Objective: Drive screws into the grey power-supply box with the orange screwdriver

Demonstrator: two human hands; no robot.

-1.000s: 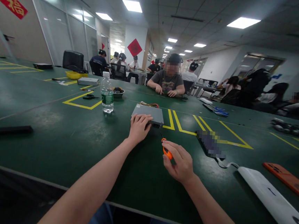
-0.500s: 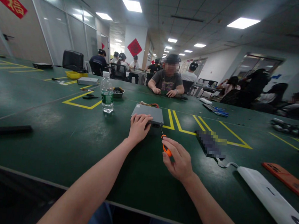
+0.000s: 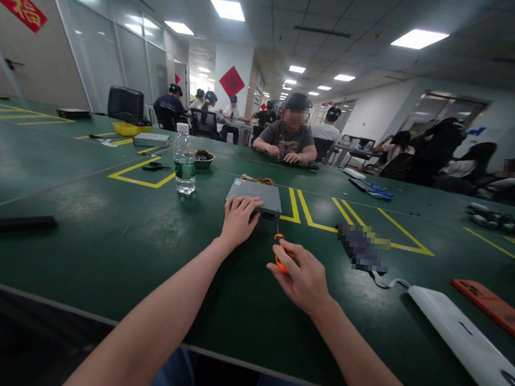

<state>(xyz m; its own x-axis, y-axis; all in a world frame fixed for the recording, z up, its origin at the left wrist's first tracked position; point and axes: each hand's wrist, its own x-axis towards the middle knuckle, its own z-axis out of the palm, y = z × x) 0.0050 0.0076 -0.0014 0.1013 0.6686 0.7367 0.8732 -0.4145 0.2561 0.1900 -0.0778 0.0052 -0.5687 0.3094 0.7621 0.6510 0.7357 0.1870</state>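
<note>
A grey metal computer power supply unit (image 3: 257, 194) lies on the green table, its coloured cables (image 3: 258, 180) bunched at the far side. Across its near left corner rests my left hand (image 3: 239, 220), fingers on top and thumb against the front, holding it. My right hand (image 3: 302, 275) has a screwdriver (image 3: 281, 260) with an orange and black handle between thumb and fingers. Its shaft points up at the unit's front right corner. Whether the tip sits in a screw is too small to tell.
A water bottle (image 3: 185, 159) stands left of the unit, with a metal bowl (image 3: 204, 160) behind it. To the right lie a dark phone (image 3: 360, 250), a white power bank (image 3: 465, 340) with a cable and an orange phone (image 3: 495, 310). A person (image 3: 289, 136) sits opposite.
My right hand has shifted slightly left and its fingers have loosened and re-placed on the screwdriver handle, which has swung a little left. My left hand and the power supply unit stay put.
</note>
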